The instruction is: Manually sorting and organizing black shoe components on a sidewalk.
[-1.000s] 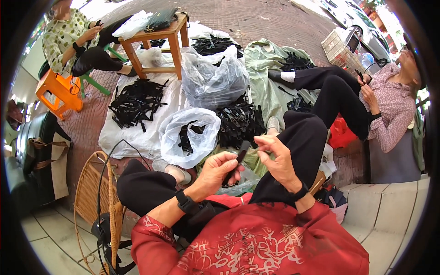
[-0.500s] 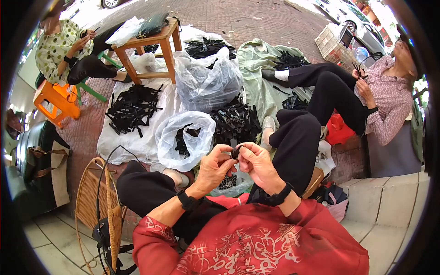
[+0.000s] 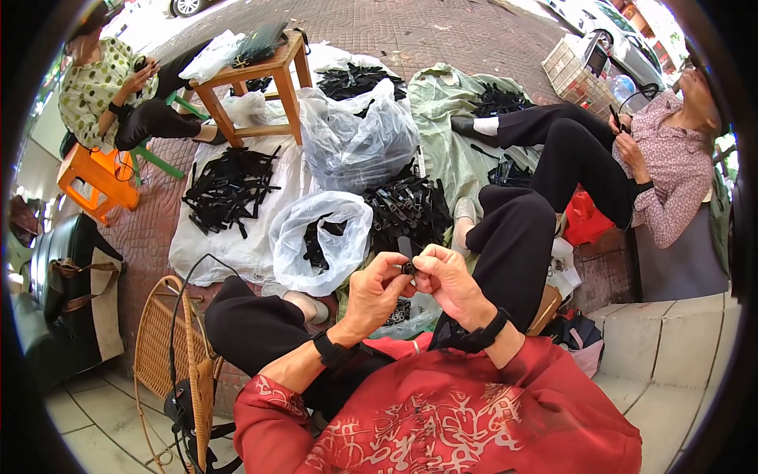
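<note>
Both my hands meet above my lap, pinching one short black strap-like piece (image 3: 405,246) whose flat end sticks up between them. My left hand (image 3: 373,294) grips it with thumb and index finger. My right hand (image 3: 452,286) pinches it from the other side, and the fingertips hide the detail at its lower end. Just below my hands lies a small clear bag (image 3: 418,317) with small dark and shiny pieces. Past my fingers spreads a heap of black strap pieces (image 3: 407,209). Left of it stands an open translucent bag (image 3: 288,265) with more black pieces inside.
Another black heap (image 3: 229,189) lies on white sheeting beneath a wooden stool (image 3: 288,75). A large filled plastic bag (image 3: 359,146) stands behind. One person sits at far left, another at right, legs stretched over green sheeting (image 3: 438,118). A wicker chair (image 3: 162,340) is at my left.
The black piece has turned in my fingers, and its flat end now stands up above them. Both hands stay in nearly the same place. The person at right has shifted their hands slightly.
</note>
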Demonstrator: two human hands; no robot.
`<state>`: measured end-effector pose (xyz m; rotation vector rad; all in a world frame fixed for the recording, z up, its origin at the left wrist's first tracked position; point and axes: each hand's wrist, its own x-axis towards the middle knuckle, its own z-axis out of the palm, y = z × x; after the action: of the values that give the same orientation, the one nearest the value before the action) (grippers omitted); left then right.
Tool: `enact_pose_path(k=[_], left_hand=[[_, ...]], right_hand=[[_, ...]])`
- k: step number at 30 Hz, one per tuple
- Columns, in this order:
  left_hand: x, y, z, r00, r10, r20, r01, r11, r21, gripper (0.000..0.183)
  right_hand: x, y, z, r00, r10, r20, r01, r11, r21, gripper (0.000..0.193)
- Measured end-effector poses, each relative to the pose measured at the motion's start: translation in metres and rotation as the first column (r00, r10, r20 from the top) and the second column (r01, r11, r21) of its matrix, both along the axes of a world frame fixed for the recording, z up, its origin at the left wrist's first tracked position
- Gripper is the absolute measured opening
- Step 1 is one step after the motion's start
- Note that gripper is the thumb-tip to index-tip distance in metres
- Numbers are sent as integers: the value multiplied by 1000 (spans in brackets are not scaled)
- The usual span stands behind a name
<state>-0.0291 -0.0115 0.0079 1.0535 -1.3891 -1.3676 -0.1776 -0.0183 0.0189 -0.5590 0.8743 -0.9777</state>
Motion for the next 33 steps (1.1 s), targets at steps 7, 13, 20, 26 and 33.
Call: enact_pose_path(k=[7, 13, 20, 26, 33], left_hand=[[-4, 1, -8, 997, 64, -30, -65, 998, -6, 19], [-5, 4, -5, 997, 78, 22, -75, 992, -105, 18], [-1, 9, -9, 978, 88, 187, -30, 956, -291, 18], [-3, 10, 0, 976, 6, 216, 47, 969, -243, 17], [1, 2, -5, 994, -9, 110, 12, 1000, -27, 12]], right_hand=[[13, 9, 8, 989, -57, -138, 53, 998, -32, 10], [15, 10, 10, 989, -109, -98, 106, 994, -34, 11], [13, 14, 5, 982, -60, -179, 43, 994, -98, 17], [7, 16, -7, 971, -67, -230, 47, 995, -91, 17], [6, 18, -10, 983, 19, -184, -40, 993, -113, 16]])
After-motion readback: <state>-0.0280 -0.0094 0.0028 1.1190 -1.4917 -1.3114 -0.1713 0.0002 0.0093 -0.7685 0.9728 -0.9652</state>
